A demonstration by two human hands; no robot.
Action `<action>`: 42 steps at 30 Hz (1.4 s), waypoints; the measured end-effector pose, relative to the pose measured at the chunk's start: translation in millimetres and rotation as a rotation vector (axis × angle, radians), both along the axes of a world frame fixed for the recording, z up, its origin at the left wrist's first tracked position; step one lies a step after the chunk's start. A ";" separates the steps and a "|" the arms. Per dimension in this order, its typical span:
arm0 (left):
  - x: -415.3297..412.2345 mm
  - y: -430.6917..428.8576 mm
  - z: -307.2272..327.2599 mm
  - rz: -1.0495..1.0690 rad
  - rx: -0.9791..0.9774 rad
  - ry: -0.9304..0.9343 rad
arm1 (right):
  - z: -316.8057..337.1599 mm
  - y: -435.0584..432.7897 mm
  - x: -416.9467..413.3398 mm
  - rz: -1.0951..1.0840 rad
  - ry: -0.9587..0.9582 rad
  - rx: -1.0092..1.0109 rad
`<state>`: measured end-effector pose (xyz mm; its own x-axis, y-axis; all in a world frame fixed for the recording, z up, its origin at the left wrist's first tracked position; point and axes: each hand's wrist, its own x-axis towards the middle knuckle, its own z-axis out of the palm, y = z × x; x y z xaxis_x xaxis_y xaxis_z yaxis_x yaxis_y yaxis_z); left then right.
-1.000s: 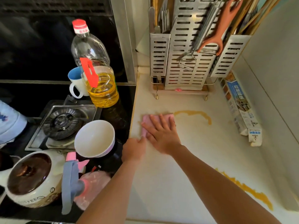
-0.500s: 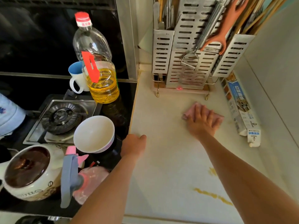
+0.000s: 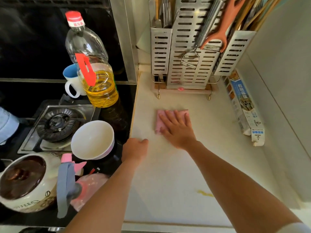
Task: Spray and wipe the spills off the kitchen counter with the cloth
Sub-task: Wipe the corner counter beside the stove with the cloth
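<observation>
A folded pink cloth (image 3: 160, 120) lies on the cream kitchen counter (image 3: 168, 182), in front of the steel utensil rack. My right hand (image 3: 178, 130) presses flat on the cloth with fingers spread, covering its right part. Curled into a loose fist, my left hand (image 3: 134, 150) rests on the counter's left edge and holds nothing. A small yellow spill (image 3: 204, 193) shows on the counter near my right forearm. The pink spray bottle (image 3: 87, 187) with a grey-blue trigger lies on the stove side at lower left.
A steel utensil rack (image 3: 186, 64) stands at the counter's back. A long foil box (image 3: 244, 106) lies along the right wall. Left of the counter are an oil bottle (image 3: 94, 73), a blue-and-white mug (image 3: 72, 81), a white bowl (image 3: 92, 140), a gas burner (image 3: 57, 125) and a ceramic pot (image 3: 25, 180).
My right hand slid the cloth from the left over the yellow streak to the right, then back toward the middle. That streak is gone. My left hand stayed at the counter edge.
</observation>
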<state>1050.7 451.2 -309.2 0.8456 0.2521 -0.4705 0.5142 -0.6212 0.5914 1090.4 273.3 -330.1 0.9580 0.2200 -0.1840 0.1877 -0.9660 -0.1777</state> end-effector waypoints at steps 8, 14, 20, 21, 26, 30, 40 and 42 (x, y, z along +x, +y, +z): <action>-4.9 -0.6 -3.8 -0.031 0.067 -0.075 | 1.6 -82.9 -56.3 -0.513 0.113 -0.025; -29.8 -7.7 8.0 -0.161 0.090 -0.068 | 4.1 -24.6 -129.3 -0.295 0.126 -0.006; -92.2 -36.0 1.3 -0.422 -0.109 -0.014 | 9.9 -8.0 -181.6 0.013 0.086 -0.050; -93.7 -36.9 -0.6 -0.427 -0.100 -0.022 | 9.4 -16.6 -186.1 0.021 0.079 -0.061; -84.9 -32.0 -7.2 -0.342 -0.177 -0.001 | 3.4 -74.6 -212.8 -0.440 0.067 -0.005; -83.7 -30.0 -13.6 -0.317 -0.219 0.009 | 8.0 -95.5 -227.1 -0.928 0.117 0.055; -87.8 -29.5 -20.4 -0.368 -0.198 -0.071 | 9.8 -31.9 -224.7 -0.498 0.154 0.058; -87.3 -29.0 -22.9 -0.380 -0.173 -0.086 | 12.7 -45.0 -233.8 -0.468 0.139 0.079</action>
<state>963.3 422.2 -332.2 0.9013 -0.1614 -0.4021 0.2123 -0.6445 0.7345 856.6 228.2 -317.3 0.9249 -0.2099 -0.3169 -0.2939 -0.9236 -0.2460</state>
